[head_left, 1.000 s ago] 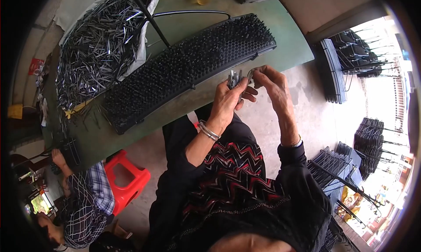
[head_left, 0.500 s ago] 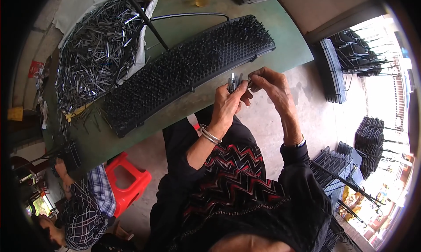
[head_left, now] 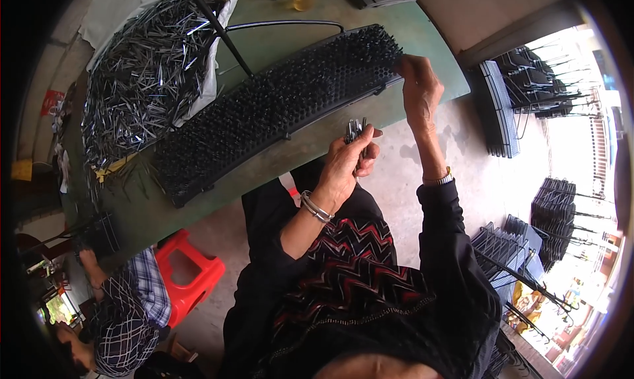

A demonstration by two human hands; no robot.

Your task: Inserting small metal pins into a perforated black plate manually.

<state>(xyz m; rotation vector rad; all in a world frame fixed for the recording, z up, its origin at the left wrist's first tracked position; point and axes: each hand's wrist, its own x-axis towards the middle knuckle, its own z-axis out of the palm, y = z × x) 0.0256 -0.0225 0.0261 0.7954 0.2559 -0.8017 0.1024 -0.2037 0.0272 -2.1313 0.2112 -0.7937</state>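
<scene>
My left hand (head_left: 345,164) is closed round a small bundle of slim, shiny dark pieces (head_left: 355,129). Their tips stick up past its thumb, just off the table's near edge. At the right end of a long black board (head_left: 284,125) with rows of holes, my right hand (head_left: 422,88) is closed, its fingertips pointing down at the board. Whatever sits between those fingers is hidden. Many dark pieces stand upright in the board's holes, while a band of bare holes shows along its near right side.
A heap of similar loose pieces (head_left: 145,75) lies on a white sheet at the left. A black rod (head_left: 221,32) slants over the green table (head_left: 436,62). A red stool (head_left: 211,273) stands beside a seated person (head_left: 129,313). Black racks with hooks (head_left: 555,217) stand at the right.
My right hand has moved from beside my left hand up and away to the board's right end. My left hand has stayed nearly in place, still holding the bundle.
</scene>
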